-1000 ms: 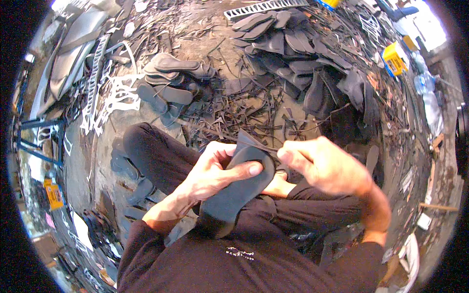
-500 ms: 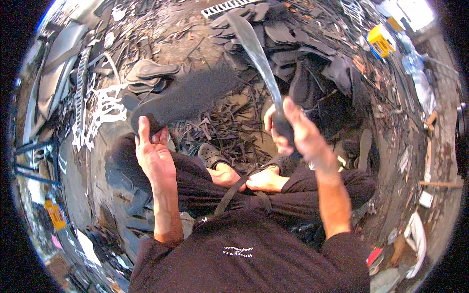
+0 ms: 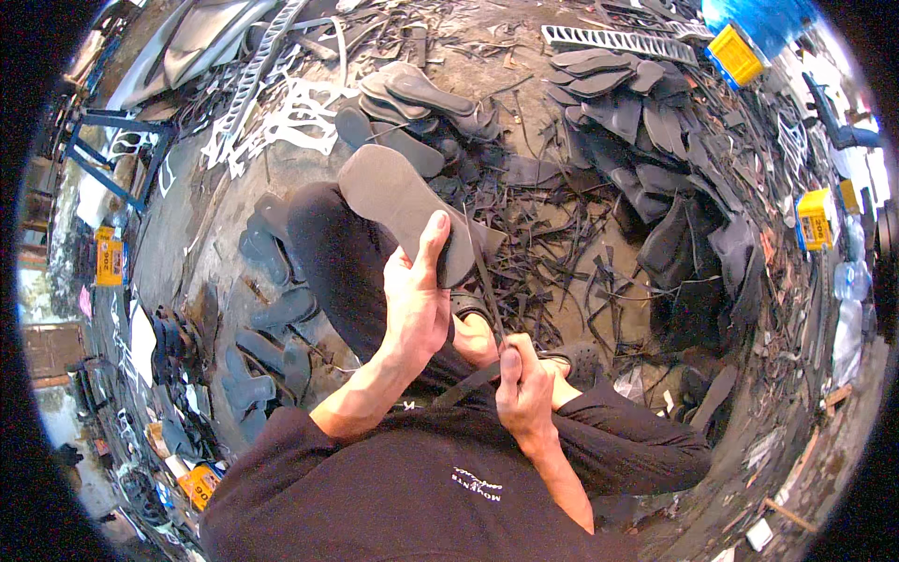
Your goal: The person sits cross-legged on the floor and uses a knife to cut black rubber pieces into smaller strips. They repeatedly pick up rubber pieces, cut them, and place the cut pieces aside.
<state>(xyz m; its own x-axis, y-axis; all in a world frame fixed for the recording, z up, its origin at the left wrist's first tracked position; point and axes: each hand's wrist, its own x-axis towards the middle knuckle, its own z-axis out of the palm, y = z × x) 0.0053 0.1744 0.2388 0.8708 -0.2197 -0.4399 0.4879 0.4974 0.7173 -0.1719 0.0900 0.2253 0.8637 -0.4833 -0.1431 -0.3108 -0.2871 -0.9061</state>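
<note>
My left hand (image 3: 417,309) is closed on a grey, rounded shoe sole (image 3: 389,192), the thumb lying flat on its face. The sole is held tilted above my left knee. My right hand (image 3: 524,393) is wrapped around the handle of a long knife. Its blade (image 3: 483,272) shows nearly edge-on as a thin dark line and runs up beside the near end of the sole. Whether blade and sole touch, I cannot tell. The knife's handle is mostly hidden by my fingers.
Thin dark offcuts (image 3: 552,253) litter the ground by my clogs. A heap of dark soles (image 3: 646,122) rises at the right, and a smaller pile of soles (image 3: 412,89) lies ahead. White cut-out sheets (image 3: 304,117) lie at left. A yellow box (image 3: 735,56) sits far right.
The knife came down from its raised position to beside the sole, its blade turning edge-on. The sole was drawn in closer, and its broad face now shows. The view shifted.
</note>
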